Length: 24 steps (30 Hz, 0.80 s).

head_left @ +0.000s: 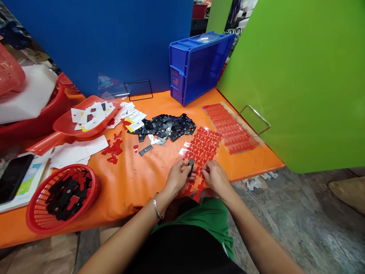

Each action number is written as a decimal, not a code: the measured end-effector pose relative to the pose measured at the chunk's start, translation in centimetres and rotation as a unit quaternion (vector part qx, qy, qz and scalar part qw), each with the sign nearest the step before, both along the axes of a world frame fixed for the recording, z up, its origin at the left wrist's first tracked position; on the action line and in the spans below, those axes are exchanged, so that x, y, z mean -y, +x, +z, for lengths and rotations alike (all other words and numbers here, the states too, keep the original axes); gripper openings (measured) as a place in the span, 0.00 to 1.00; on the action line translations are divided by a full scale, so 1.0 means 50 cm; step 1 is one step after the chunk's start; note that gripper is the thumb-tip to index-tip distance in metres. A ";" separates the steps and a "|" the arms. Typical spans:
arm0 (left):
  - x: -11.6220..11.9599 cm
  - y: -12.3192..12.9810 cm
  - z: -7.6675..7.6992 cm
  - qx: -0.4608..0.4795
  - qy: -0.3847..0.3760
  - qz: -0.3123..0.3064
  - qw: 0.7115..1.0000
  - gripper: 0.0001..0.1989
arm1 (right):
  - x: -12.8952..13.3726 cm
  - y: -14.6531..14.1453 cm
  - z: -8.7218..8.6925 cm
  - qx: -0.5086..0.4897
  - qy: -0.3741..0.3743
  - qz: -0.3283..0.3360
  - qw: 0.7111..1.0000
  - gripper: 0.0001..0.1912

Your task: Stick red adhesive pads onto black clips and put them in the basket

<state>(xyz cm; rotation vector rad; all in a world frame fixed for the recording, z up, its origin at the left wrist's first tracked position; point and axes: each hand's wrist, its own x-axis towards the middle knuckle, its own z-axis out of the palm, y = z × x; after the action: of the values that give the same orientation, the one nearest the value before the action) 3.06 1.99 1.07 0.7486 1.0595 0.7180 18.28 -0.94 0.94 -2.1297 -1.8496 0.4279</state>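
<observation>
My left hand (177, 176) grips a small flat black plate (191, 166) between thumb and fingers, over the near part of a clear sheet of red T-shaped stickers (205, 142). Beside it my right hand (216, 176) is closed in a pinch at the sheet's right edge; what its fingertips hold is hidden. A heap of similar black plates (171, 127) lies beyond the hands. One single plate (146, 150) rests apart, with loose red pieces (114, 148) to its left. A second red sticker sheet (232, 129) lies at the right.
A red basket (95, 190) of black and red pieces stands at the front left. Behind it are a phone (14, 179), white paper (80, 149) and a red dustpan (61, 123) with cards. A blue crate (182, 76) stands on its side between blue and green panels.
</observation>
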 end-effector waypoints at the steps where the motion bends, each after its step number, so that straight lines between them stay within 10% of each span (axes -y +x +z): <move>1: -0.003 0.006 -0.002 0.002 -0.001 -0.002 1.000 0.03 | 0.007 -0.006 0.000 0.017 0.016 -0.006 1.000 0.03; 17: -0.022 0.021 -0.007 -0.013 -0.042 -0.005 0.999 0.03 | 0.024 0.009 -0.016 -0.188 0.069 -0.034 0.979 0.05; 24: -0.018 0.028 -0.013 -0.002 -0.040 0.016 0.999 0.02 | 0.032 0.013 -0.003 -0.371 0.105 -0.128 0.914 0.09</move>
<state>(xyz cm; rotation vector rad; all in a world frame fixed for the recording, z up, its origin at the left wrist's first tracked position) 4.45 2.88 0.41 0.6675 1.0998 0.6971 18.96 -2.53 0.81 -1.6869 -1.1145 0.7961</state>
